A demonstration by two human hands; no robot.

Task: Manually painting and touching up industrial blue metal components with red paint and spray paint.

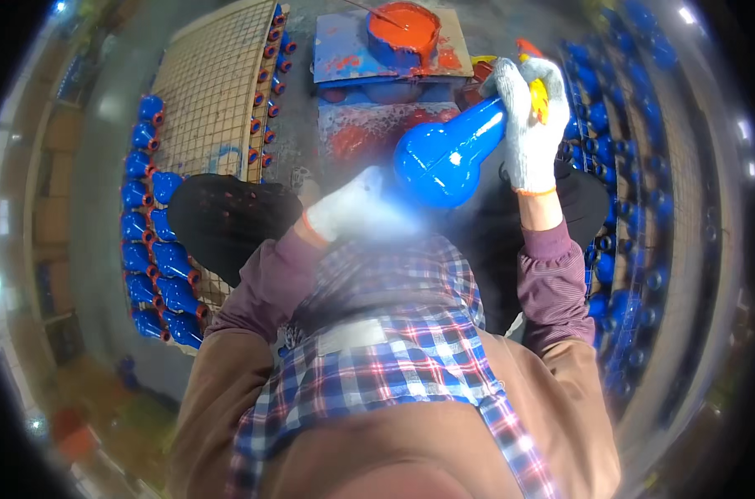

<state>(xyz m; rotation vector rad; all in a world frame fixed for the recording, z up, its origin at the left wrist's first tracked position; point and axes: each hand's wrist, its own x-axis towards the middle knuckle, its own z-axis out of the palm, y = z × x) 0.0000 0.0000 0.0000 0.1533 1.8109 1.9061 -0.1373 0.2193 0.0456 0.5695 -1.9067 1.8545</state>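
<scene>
A glossy blue vase (440, 162) with a rounded body and a narrower neck is tilted in front of me, its neck pointing up to the right. My right hand (531, 125), in a white knit glove, is closed round the neck end. A yellow piece (539, 101) and an orange-red tip show at that glove; I cannot make out what they are. My left hand (362, 206), in a similar white glove, is beside the vase's rounded end, with its fingers smeared by motion. Whether it touches the vase I cannot tell.
Ahead, a tub of orange-red paint (402, 35) with a stick in it stands on a paint-stained board (340, 54). Blue vases with red mouths (173, 259) line a mesh rack (211, 83) at left. More blue pieces (598, 116) fill racks at right.
</scene>
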